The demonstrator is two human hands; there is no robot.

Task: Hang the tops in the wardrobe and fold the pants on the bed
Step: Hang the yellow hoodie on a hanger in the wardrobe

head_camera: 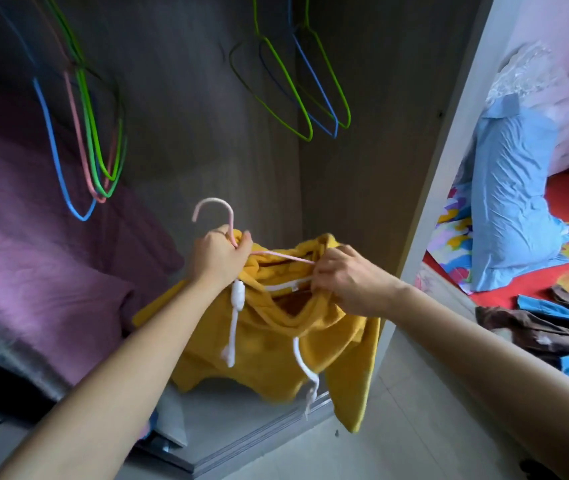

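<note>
Yellow hoodie (269,344), white drawstrings dangling, held low in the wardrobe (345,202) opening, under the free gap between the left hangers (96,150) and the right hangers (297,98). Pink hanger (213,209): hook clear above the collar, one arm crossing the neck opening. Left hand (215,254): fingers curled round hanger neck and collar. Right hand (349,282): fingertips pinching the collar's far side. Purple bedding (33,237) fills the left; the post (449,133) stands just right. The bed (567,216) beyond bears a pillow (511,202) and clothes (536,327).
</note>
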